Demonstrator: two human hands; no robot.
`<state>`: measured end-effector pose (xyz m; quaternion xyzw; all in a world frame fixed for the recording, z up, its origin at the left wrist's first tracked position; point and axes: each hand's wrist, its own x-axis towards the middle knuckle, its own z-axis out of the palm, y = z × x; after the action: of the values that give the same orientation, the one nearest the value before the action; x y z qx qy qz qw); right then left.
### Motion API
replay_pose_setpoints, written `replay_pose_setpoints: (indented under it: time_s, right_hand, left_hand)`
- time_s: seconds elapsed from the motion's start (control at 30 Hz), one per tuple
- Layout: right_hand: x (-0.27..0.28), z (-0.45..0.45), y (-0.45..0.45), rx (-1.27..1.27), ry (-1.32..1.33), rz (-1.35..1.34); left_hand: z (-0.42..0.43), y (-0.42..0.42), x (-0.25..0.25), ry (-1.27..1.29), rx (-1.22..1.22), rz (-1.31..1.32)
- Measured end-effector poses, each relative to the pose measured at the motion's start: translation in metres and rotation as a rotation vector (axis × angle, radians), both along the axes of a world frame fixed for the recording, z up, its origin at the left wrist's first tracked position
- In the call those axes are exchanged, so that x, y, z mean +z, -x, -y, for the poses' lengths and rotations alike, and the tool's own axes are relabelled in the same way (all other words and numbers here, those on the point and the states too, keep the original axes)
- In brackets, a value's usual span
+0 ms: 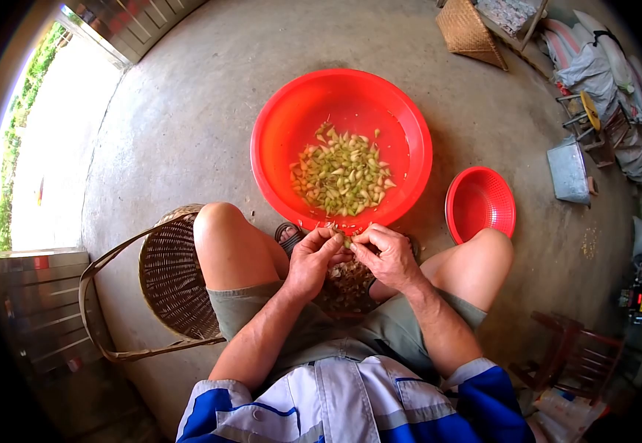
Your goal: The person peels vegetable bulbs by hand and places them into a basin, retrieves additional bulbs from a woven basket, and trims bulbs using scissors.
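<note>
My left hand (314, 257) and my right hand (386, 257) meet in front of my knees, just short of the near rim of a large red plastic basin (267, 148). Fingertips of both are pinched round one small pale-green bulb (348, 242), partly hidden by the fingers. Many similar teardrop-shaped, green and whitish bulbs (343, 173) lie heaped in the basin. Dry peelings (347, 284) are scattered on the floor between my feet, and a few bits stick to the basin's near rim.
A red colander (482, 203) stands right of the basin. At my left leg a woven basket (177, 277) with a long handle lies tilted. Farther right are a metal bucket (569, 171), a wooden chair (575, 354) and sacks (590, 70). A doorway (59, 140) opens at the left.
</note>
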<state>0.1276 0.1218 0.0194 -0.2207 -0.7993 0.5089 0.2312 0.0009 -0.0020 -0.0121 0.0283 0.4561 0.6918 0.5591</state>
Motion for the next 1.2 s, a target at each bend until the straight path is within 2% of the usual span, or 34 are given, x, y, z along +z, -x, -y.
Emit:
replay_pose_setpoints:
  time_s: [0.33,0.53,0.63,0.73,0.93,1.03,1.13,1.2]
  right_hand:
    - [0.004,-0.001,-0.001,0.001,-0.025,0.000]
    - [0.000,0.009,-0.003,-0.031,-0.318,0.146]
    - [-0.002,0.009,-0.004,-0.047,-0.275,0.122]
    - [-0.006,0.008,-0.005,-0.069,-0.136,0.059]
    - [-0.012,0.006,-0.014,-0.151,-0.082,0.079]
    - [-0.007,0.011,-0.016,-0.135,0.222,0.007]
    - [0.008,0.018,-0.023,-0.088,0.204,-0.039]
    - [0.007,0.018,-0.029,-0.003,-0.042,-0.012]
  left_hand:
    - [0.000,0.000,-0.001,0.003,-0.037,-0.019]
    - [0.001,-0.006,-0.008,0.034,-0.071,-0.213]
    - [0.003,-0.003,-0.010,0.030,-0.098,-0.186]
    - [0.002,-0.003,-0.002,0.052,-0.067,-0.048]
    - [0.005,-0.002,0.000,-0.078,-0.137,-0.028]
    - [0.007,-0.006,0.008,-0.031,-0.164,-0.126]
    - [0.009,-0.011,0.012,-0.055,-0.241,-0.358]
    - [0.014,-0.013,0.012,-0.016,-0.273,-0.451]
